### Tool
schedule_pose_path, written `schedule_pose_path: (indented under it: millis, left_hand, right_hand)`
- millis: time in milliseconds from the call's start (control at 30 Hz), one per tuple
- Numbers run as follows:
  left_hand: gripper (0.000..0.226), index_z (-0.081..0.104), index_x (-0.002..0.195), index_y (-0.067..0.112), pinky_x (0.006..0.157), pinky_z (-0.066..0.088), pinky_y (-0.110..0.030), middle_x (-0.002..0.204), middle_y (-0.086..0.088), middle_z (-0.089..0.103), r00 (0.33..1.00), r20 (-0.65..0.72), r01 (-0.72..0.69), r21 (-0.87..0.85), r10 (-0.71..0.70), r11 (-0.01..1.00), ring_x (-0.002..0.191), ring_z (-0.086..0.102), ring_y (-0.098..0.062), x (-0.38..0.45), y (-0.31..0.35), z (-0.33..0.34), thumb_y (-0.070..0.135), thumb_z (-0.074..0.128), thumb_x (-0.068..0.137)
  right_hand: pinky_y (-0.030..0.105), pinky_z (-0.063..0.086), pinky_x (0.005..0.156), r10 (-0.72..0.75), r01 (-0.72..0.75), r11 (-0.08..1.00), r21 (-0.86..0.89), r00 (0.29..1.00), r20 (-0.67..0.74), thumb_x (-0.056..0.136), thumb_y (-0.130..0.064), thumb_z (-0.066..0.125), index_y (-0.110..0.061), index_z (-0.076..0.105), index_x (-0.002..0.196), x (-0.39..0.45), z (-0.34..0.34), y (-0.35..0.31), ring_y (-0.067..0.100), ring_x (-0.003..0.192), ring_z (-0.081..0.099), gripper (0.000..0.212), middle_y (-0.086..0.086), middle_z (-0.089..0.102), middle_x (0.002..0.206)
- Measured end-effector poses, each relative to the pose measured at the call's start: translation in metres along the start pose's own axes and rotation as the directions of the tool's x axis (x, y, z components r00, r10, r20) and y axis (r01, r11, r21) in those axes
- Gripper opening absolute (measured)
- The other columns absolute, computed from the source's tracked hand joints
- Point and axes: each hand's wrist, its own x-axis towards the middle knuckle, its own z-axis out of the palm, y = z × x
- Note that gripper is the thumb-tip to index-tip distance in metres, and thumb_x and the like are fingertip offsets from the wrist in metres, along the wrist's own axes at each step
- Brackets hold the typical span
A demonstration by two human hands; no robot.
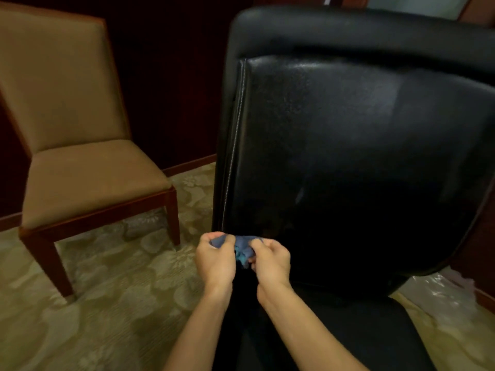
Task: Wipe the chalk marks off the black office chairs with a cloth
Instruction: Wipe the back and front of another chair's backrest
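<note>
The back of a black leather office chair [348, 145] fills the right half of the view, with white stitching down its left edge. A faint pale smear shows on the leather near its lower middle. A bunched blue cloth [242, 249] sits at the chair back's lower left corner. My left hand [215, 259] grips the cloth's left end and my right hand [270, 259] grips its right end, both fists closed, side by side just below the chair back.
A tan upholstered chair with dark wooden legs [80, 162] stands to the left on a patterned beige carpet [112, 311]. A dark wood-panelled wall with a skirting board runs behind. Clear plastic sheeting [439, 293] lies on the floor at the lower right.
</note>
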Motion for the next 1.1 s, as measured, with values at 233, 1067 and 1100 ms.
schedule_pose_path:
  millis: [233, 1067, 1100]
  left_hand:
    - [0.009, 0.061, 0.088, 0.023, 0.069, 0.047, -0.027, 0.075, 0.007, 0.065, 0.804, 0.105, -0.594, 0.124, 0.585, 0.795, 0.074, 0.063, -0.011, -0.036, 0.12, 0.037, 0.023, 0.068, 0.083]
    - [0.013, 0.055, 0.095, 0.027, 0.072, 0.042, -0.034, 0.09, -0.003, 0.065, 0.677, 0.374, -0.729, 0.229, 0.633, 0.644, 0.095, 0.061, -0.034, -0.073, 0.202, 0.102, 0.027, 0.063, 0.085]
    - [0.012, 0.056, 0.095, 0.026, 0.073, 0.043, -0.035, 0.092, -0.003, 0.064, 0.674, 0.388, -0.731, 0.234, 0.628, 0.641, 0.096, 0.061, -0.034, -0.073, 0.209, 0.107, 0.027, 0.062, 0.085]
  right_hand:
    - [0.045, 0.059, 0.07, -0.622, 0.613, 0.781, -0.118, 0.781, -0.06, 0.074, -0.03, 0.066, -0.026, 0.067, 0.081, 0.009, -0.024, -0.12, 0.011, 0.068, 0.069, 0.008, -0.007, 0.071, 0.069]
    - [0.031, 0.046, 0.064, -0.824, 0.717, 0.499, -0.486, 0.567, -0.009, 0.08, -0.019, 0.064, -0.021, 0.061, 0.085, 0.019, -0.092, -0.229, 0.021, 0.068, 0.063, 0.006, 0.0, 0.066, 0.068]
    - [0.03, 0.046, 0.063, -0.826, 0.716, 0.487, -0.5, 0.564, 0.003, 0.081, -0.018, 0.063, -0.021, 0.06, 0.086, 0.021, -0.093, -0.238, 0.019, 0.068, 0.062, 0.006, -0.001, 0.065, 0.067]
